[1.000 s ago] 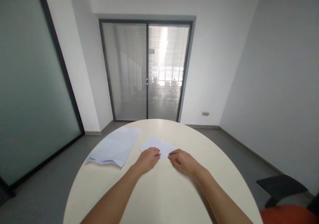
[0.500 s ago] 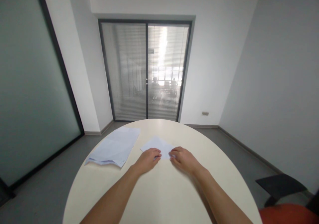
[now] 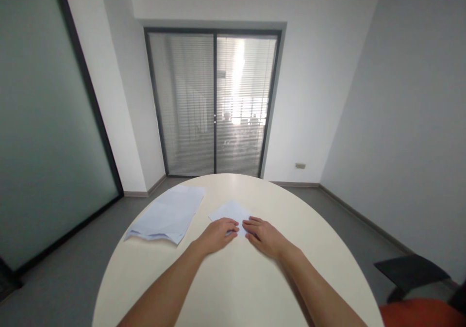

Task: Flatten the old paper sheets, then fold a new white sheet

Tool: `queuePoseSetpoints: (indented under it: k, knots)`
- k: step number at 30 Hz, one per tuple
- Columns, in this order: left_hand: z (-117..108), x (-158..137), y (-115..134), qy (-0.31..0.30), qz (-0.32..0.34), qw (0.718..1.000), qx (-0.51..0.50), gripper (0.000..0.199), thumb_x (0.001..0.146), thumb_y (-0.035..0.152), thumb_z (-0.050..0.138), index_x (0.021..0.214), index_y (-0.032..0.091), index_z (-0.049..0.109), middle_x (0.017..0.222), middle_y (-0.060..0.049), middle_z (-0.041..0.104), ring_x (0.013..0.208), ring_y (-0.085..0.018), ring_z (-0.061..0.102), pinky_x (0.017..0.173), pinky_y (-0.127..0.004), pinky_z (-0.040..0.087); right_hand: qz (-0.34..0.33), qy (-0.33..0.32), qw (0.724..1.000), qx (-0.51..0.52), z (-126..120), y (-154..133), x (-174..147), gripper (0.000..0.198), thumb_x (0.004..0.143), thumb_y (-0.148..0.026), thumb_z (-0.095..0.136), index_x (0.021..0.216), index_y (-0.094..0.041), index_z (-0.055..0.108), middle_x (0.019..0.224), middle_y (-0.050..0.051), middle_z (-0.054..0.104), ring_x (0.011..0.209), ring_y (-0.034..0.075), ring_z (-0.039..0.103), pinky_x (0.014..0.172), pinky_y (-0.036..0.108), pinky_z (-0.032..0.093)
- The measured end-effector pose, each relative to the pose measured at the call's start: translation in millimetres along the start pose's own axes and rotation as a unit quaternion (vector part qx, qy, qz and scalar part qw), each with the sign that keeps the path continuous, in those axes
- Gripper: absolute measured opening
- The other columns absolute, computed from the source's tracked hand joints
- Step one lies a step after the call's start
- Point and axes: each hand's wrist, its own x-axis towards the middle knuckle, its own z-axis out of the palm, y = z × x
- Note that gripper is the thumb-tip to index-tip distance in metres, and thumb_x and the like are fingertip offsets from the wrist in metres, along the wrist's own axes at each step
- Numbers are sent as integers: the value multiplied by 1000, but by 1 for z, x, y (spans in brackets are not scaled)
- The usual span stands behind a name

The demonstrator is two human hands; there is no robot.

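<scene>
A small white piece of folded paper (image 3: 231,209) lies on the table, its pointed far corner facing away from me. My left hand (image 3: 217,233) is closed at the paper's near left side, with thumb and curled fingers pinching its edge. On the right side, my right hand (image 3: 265,236) rests with its fingers stretched out flat over the paper. The fingertips of both hands are close together, and they hide the paper's near edges.
Loose white sheets (image 3: 168,213) with curled near edges lie at the left of the round cream table (image 3: 233,283). An orange chair with a black armrest (image 3: 411,271) stands at the lower right. Beyond the table is a glass door with blinds (image 3: 185,108).
My right hand has slid left and its fingers have straightened onto the paper. The paper has shifted slightly right and nearer, along with my left hand.
</scene>
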Motion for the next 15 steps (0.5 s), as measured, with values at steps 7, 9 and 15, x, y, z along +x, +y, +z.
queuePoseSetpoints:
  k: [7, 9, 15]
  knots:
    - [-2, 1, 4, 0, -21, 999, 27, 23, 93, 28, 57, 109, 25, 72, 127, -2, 69, 118, -20, 61, 104, -33, 45, 13, -4, 1000, 0, -3, 8, -3, 34, 97, -26, 45, 118, -19, 71, 127, 10, 69, 122, 23, 61, 116, 42, 37]
    - [-3, 0, 4, 1, -29, 999, 34, 24, 93, 28, 56, 110, 25, 72, 128, -2, 68, 118, -20, 61, 104, -32, 45, 11, -4, 1000, -1, -5, 9, -4, 32, 97, -25, 45, 114, -20, 72, 123, 9, 71, 120, 22, 62, 116, 42, 36]
    - [-4, 1, 5, 2, -60, 997, 49, 25, 95, 30, 52, 108, 25, 73, 128, -3, 68, 117, -21, 62, 101, -33, 47, 11, -22, 1000, -14, -13, 13, -6, 30, 97, -23, 43, 98, -22, 73, 114, 7, 74, 111, 19, 66, 117, 43, 35]
